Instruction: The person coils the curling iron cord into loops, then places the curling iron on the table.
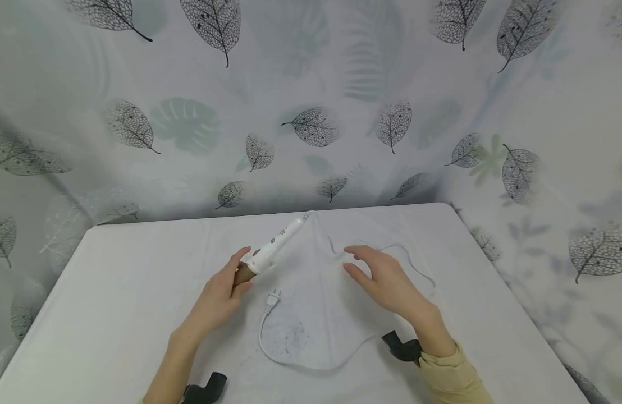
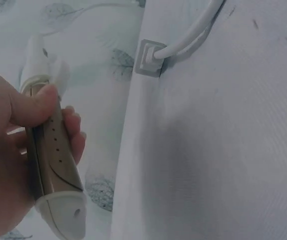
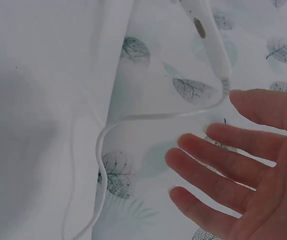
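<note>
A white hair straightener (image 1: 275, 247) with a brown barrel is held up at a slant over the table, its corded end pointing to the back. My left hand (image 1: 212, 303) grips the brown barrel (image 2: 57, 145), thumb on one side and fingers round the other. To the right, my right hand (image 1: 387, 283) hovers with fingers spread and nothing in them. In the right wrist view the thin white cord (image 3: 153, 117) leaves the handle (image 3: 211, 45) near my thumb tip, but contact cannot be told.
The two-pin plug (image 1: 273, 300) lies on the white table (image 1: 129, 292) between my forearms, its cord curving to the right. Leaf-printed cloth (image 1: 311, 73) hangs behind and at both sides. Black wrist mounts (image 1: 404, 348) sit on both arms.
</note>
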Demonstrator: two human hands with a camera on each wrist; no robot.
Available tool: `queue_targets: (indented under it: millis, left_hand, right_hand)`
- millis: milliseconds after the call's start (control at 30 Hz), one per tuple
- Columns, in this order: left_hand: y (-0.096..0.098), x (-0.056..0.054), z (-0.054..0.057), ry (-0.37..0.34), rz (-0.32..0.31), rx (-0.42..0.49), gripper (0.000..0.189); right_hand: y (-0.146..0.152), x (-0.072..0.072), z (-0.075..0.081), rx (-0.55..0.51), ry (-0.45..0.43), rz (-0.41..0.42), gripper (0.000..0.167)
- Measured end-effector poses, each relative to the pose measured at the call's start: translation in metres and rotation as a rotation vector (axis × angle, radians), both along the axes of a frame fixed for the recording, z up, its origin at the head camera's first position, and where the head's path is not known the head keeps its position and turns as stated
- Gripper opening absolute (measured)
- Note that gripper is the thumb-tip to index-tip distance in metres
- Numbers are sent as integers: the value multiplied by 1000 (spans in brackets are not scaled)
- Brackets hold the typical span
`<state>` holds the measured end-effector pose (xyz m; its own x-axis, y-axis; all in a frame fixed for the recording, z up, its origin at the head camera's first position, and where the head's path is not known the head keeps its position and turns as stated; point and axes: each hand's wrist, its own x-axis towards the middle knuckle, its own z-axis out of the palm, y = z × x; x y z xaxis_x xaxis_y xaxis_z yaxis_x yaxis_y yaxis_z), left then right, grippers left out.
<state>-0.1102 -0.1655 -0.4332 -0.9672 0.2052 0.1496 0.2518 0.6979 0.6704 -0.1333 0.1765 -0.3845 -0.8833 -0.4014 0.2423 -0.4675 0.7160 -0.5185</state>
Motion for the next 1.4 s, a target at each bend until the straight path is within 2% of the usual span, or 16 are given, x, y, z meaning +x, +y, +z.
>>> queue_targets:
  millis: [133, 233, 400, 633, 800, 1000, 1133, 1233, 1400]
  left_hand:
    - [0, 4, 8, 0, -62, 23, 65]
    - [-1, 7, 12, 26, -111, 34, 54]
    - [-1, 10, 17, 91, -161, -19, 43]
    - [0, 14, 23, 98, -159, -72, 44]
    - [1, 17, 28, 152, -143, -116, 44]
    - [3, 21, 33, 246, -130, -173, 40]
    - [4, 20, 33, 315, -115, -249, 39]
    - [4, 19, 33, 322, -97, -284, 39]
    - [2, 19, 32, 289, -90, -286, 38]
  right_hand:
    - [-6, -1, -3, -18, 26, -57, 47]
    - [-12, -1, -6, 1, -13, -84, 52]
    - [-23, -1, -13, 6, -88, -41, 55]
    - [-35, 1, -22, -68, -76, 10, 44]
    - [-41, 4, -25, -133, -78, 44, 44]
    - [-49, 9, -31, -56, -144, 65, 38]
    - [-55, 12, -33, 3, -105, 109, 32]
    - [-57, 13, -34, 24, -35, 135, 23]
    - [-57, 15, -33, 47, 9, 153, 13]
